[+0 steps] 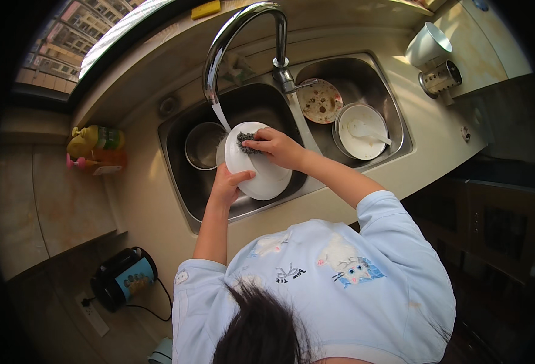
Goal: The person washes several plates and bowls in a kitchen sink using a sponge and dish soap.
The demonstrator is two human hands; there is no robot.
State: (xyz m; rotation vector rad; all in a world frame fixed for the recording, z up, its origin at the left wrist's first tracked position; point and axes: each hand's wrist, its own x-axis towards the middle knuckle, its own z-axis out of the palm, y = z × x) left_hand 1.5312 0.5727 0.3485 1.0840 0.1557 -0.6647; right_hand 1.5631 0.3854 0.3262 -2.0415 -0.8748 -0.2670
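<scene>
Over the left sink basin point(274, 107), my left hand point(232, 181) grips a white plate point(272, 182) by its edge, thumb across the surface. The plate is tilted. My right hand point(278, 146) presses a dark grey scouring pad point(248, 143) against it near the upper part. Water point(221, 117) streams down from the curved chrome faucet point(212, 68) at the plate's upper left side. Part of another pale dish shows behind the plate's left edge. On the basin floor to the left sits a round metal bowl point(202, 146).
In the right basin point(363, 77) lie a stained patterned plate point(320, 101) and stacked bowls point(360, 143) with a white spoon point(365, 130). Soap bottles point(96, 148) stand left. A white cup point(429, 45) and perforated metal holder point(441, 78) stand right. A black and blue appliance point(124, 279) sits lower left.
</scene>
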